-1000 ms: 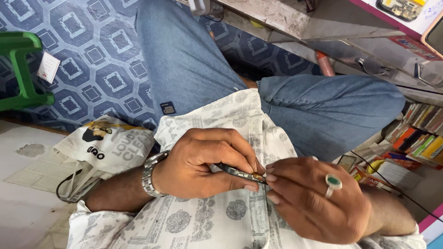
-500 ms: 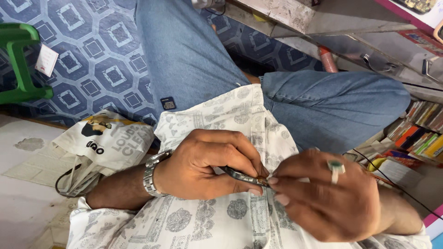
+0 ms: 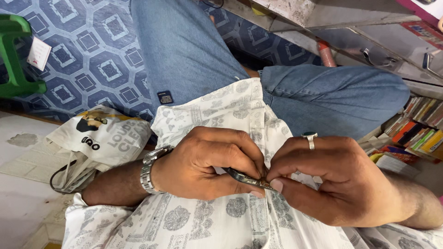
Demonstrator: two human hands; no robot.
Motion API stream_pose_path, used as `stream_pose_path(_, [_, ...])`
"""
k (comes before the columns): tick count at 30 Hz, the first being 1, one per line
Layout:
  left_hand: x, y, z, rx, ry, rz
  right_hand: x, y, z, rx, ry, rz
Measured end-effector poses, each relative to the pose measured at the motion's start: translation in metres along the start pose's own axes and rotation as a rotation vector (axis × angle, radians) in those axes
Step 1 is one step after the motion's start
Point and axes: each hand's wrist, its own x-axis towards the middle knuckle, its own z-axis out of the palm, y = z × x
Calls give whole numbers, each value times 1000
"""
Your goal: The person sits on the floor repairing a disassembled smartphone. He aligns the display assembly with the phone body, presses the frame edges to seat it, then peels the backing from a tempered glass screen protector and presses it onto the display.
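My left hand (image 3: 205, 163), with a metal wristwatch (image 3: 150, 170) on its wrist, is closed around a small flat dark object (image 3: 247, 179) with a metal edge. My right hand (image 3: 332, 182), wearing a ring with a green stone (image 3: 309, 137), pinches the other end of that object with thumb and forefinger. Both hands meet over my lap, just above the button strip of my white patterned shirt (image 3: 217, 221). What the object is cannot be made out; most of it is hidden in my fingers.
My legs in blue jeans (image 3: 194, 55) stretch over a blue patterned floor mat (image 3: 87, 50). A printed white bag (image 3: 99, 136) lies at the left, a green plastic stool (image 3: 14, 60) beyond it. Metal drawers (image 3: 383, 41) and stacked books (image 3: 415, 129) are at the right.
My right hand has rolled over so the ring now sits on top, and its fingers closed tighter on the object. The view has shifted slightly; the left hand stays put.
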Motion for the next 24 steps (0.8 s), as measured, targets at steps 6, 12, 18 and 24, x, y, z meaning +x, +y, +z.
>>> stream_pose_path(6, [0,-1,1,10,-5,2,-2,0,-2,-46,-45,9])
stream_pose_path(12, [1,0,0,40,-1,5,-2,1,-2,-59,-34,15])
stream_pose_path(18, [3,0,0,17,4,-3,-2,0,-2,-70,-10,-18])
stream_pose_path(24, [4,0,-1,-3,0,3,-4,1,-6,-61,-2,-38])
